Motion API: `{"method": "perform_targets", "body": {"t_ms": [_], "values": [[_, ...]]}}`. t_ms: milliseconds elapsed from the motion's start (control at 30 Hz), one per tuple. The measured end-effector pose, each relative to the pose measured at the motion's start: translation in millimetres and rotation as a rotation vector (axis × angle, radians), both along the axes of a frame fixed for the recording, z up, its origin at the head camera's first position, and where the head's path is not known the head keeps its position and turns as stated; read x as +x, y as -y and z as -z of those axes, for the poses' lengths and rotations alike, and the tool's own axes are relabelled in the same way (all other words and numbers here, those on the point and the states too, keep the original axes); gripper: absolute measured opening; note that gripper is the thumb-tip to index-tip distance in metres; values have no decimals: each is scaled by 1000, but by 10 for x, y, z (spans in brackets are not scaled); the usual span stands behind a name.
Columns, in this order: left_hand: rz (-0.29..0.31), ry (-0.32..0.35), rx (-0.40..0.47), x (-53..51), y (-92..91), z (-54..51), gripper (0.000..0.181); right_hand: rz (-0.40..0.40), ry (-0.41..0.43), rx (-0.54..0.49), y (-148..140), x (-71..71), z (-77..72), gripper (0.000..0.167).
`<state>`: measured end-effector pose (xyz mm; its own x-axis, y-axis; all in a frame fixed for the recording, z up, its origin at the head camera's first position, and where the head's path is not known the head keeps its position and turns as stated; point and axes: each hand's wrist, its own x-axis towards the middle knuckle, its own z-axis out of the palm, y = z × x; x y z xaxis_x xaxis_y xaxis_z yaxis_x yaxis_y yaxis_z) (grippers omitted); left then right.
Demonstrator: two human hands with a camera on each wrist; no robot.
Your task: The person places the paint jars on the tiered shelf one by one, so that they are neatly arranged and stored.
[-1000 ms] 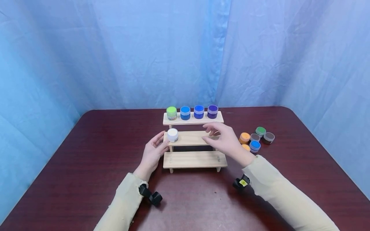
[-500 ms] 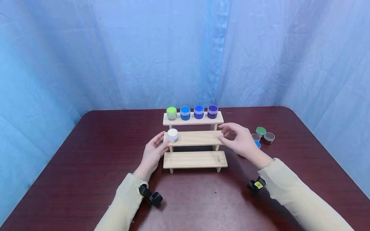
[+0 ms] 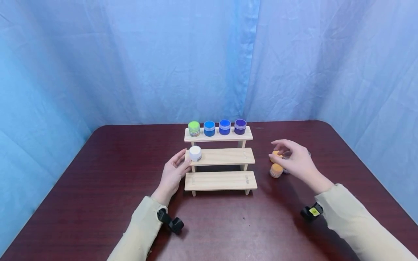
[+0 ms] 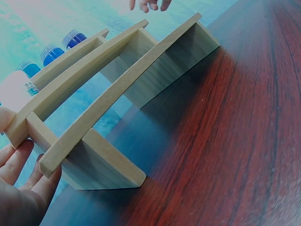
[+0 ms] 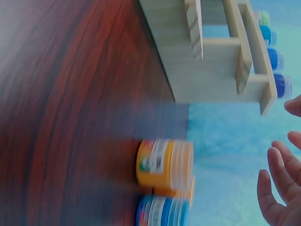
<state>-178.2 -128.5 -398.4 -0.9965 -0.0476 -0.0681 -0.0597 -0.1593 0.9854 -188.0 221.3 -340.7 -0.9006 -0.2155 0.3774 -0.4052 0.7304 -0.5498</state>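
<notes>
Orange jars [image 3: 276, 171], right hand [image 3: 296, 158] apparently above, left hand [image 3: 173, 172] gripping stand [image 3: 223, 156]

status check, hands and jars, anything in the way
Left hand gripping left end of middle shelf. Right hand empty, near orange jars. White jar upright on that shelf. Nothing visibly blocking right hand.

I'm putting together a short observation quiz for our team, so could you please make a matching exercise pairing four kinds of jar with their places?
Things:
1. Light green jar
2. White jar
3. Purple jar
4. Orange jars

Places:
A. On the middle shelf
B. Top shelf, far right
C. On the table
D. Top shelf, far left

Pairs: 1-D, 2-A, 3-B, 4-C
</notes>
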Motion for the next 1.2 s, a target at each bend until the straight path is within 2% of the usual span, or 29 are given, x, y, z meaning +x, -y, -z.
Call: {"method": "perform_targets", "body": {"t_ms": [100, 333, 633, 1067, 1200], "values": [[2, 1, 4, -2, 2, 4, 53, 21, 20, 25, -102, 16, -1, 34], [4, -2, 10, -2, 6, 12, 53, 55, -2, 86, -274, 17, 53, 35], [-4, 7, 18, -1, -2, 4, 53, 66, 28, 126, -406, 53, 87, 36], [1, -14, 2, 6, -8, -8, 52, 74, 203, 165, -544, 32, 185, 44], [-5, 2, 5, 14, -10, -19, 52, 65, 249, 184, -557, 13, 216, 47]]}}
